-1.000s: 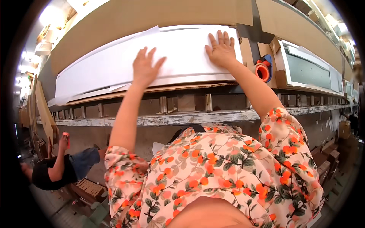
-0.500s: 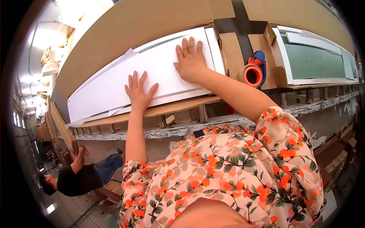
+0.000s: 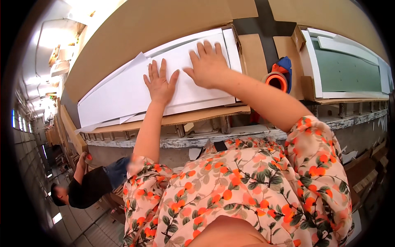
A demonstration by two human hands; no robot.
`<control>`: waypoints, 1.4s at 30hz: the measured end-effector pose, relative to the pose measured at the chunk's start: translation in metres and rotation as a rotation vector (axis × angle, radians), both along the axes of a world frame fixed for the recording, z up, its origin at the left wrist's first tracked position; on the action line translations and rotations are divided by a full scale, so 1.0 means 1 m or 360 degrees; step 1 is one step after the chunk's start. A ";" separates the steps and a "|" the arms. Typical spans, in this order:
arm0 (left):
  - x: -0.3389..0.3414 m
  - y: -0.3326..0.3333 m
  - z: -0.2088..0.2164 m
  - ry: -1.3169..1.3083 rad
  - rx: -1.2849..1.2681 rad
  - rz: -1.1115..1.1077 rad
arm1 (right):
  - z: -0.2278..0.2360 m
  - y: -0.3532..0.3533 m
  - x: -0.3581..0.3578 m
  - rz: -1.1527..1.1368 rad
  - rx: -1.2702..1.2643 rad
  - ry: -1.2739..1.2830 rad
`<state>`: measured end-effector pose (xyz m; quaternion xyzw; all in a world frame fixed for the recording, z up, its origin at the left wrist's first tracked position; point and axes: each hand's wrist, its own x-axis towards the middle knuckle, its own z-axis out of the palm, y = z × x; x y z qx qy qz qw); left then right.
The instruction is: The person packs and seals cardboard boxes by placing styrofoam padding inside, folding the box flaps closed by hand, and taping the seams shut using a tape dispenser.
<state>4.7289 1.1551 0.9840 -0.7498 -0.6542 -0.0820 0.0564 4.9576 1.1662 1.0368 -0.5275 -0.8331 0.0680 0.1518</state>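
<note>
A long white sheet [image 3: 119,90] lies over the contents of an open cardboard carton [image 3: 193,114], with white strips along its edges. My left hand [image 3: 161,84] rests flat on the sheet with its fingers spread. To its right, my right hand [image 3: 207,66] also presses on the sheet, palm down and fingers apart. Neither hand holds anything. What lies beneath the sheet is hidden. Right of the carton, nearest my right forearm, stands a blue and orange tape dispenser [image 3: 284,68] with a roll of tape.
A second open carton [image 3: 308,87] at the right holds a greenish panel [image 3: 349,70] edged with white foam strips. Large cardboard flaps [image 3: 164,20] spread behind. The worn bench edge [image 3: 193,140] runs in front of me. Another person [image 3: 88,185] works at the left.
My left hand has slid away from me and slightly right over the sheet, closer to my right hand. My right hand stays at nearly the same place. The whole view has shifted slightly.
</note>
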 end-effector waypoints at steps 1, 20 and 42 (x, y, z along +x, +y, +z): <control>-0.001 0.000 -0.006 0.0002 0.0021 -0.0047 | 0.009 0.002 0.002 0.0000 -0.0005 0.0106; -0.021 -0.008 -0.010 0.0052 -0.0023 0.0007 | -0.076 0.033 -0.003 0.0137 0.0345 -0.0106; -0.053 0.002 -0.029 0.0174 0.0095 0.0118 | -0.015 0.126 0.144 -0.0341 -0.0495 0.1769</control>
